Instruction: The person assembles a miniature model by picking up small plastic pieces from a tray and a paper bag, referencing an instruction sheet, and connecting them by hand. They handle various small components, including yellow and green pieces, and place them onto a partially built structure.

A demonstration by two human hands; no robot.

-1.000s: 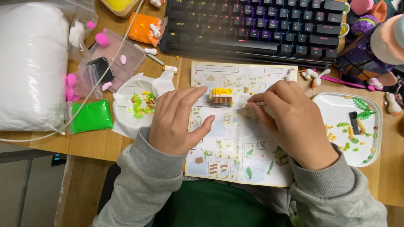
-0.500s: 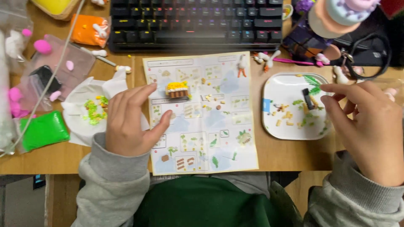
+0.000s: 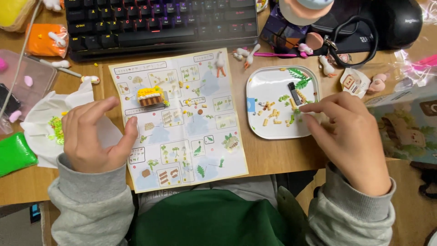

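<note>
From the head view I have my left hand (image 3: pixel 93 136) lying loose and open on the left edge of the one instruction sheet (image 3: pixel 182 118), pinning it flat at the desk's front edge, empty, while the single small yellow-and-brown block model (image 3: pixel 149 96) stands apart near the sheet's top left corner. My right hand (image 3: pixel 353 136) reaches over the right rim of the one white tray (image 3: pixel 257 82), fingertips (image 3: pixel 306 109) pinched among its many loose pieces; whether they grip one I cannot tell.
</note>
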